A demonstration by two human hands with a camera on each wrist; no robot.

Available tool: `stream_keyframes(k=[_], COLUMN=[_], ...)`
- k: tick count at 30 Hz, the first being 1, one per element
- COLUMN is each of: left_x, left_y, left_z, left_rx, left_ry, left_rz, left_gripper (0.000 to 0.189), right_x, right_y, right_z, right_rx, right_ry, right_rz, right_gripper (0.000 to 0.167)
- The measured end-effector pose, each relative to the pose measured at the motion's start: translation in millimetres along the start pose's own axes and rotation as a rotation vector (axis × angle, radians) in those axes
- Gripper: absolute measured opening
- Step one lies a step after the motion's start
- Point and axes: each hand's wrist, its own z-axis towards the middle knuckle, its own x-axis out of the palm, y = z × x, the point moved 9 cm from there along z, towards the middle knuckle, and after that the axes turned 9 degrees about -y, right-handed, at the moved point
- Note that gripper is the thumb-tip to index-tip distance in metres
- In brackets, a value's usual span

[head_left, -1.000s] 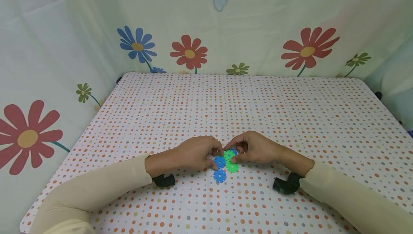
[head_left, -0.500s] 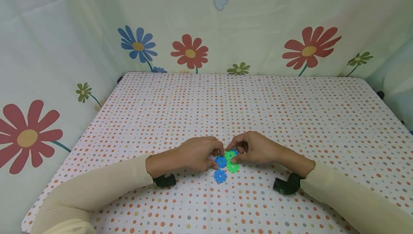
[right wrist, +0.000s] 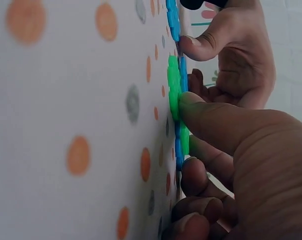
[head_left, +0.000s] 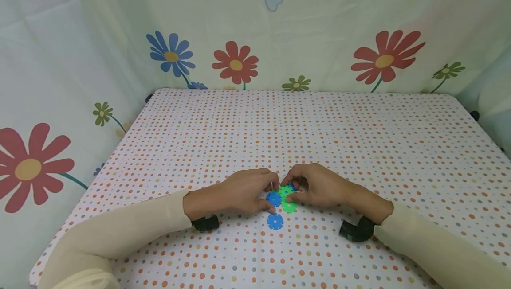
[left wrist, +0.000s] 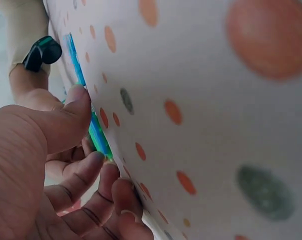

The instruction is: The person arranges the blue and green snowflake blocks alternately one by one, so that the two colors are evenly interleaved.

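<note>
Several flat, notched flower-shaped discs, blue and green, lie in a cluster on the dotted table. My left hand [head_left: 244, 191] spans the upper blue disc [head_left: 274, 199], thumb at its near edge and fingertips at its far side. My right hand [head_left: 319, 185] grips the overlapping discs from the right; its thumb rests on the upper green disc [head_left: 285, 191] and its forefinger reaches the far edge. A lower green disc [head_left: 289, 208] shows below that thumb. Another blue disc is partly hidden behind the right fingers. The near blue disc [head_left: 275, 221] lies apart, just below the left thumb.
The table [head_left: 239, 134] has a white cover with coloured dots. A curtain [head_left: 315, 23] printed with flowers hangs behind and at the left. Dark wrist cameras, such as the left one [head_left: 206, 223], sit under both wrists.
The left thumb has shifted slightly toward me and right, between the two blue discs. The near blue disc has slid a little away from the cluster. The right hand has barely moved.
</note>
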Motion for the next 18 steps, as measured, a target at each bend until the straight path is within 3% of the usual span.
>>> stream_keyframes(k=[9, 18], left_x=[2.7, 3.7], left_y=[-3.8, 0.7], left_z=[0.8, 0.4], left_rx=[0.024, -0.003], left_ry=[0.001, 0.001], left_rz=[0.071, 0.039], left_gripper=[0.037, 0.034], right_x=[-0.5, -0.6], right_y=[5.7, 6.7], right_z=[-1.0, -1.3], right_rx=[-0.072, -0.085], right_ry=[-0.005, -0.014], right_rz=[-0.015, -0.046], right_gripper=[0.023, 0.023])
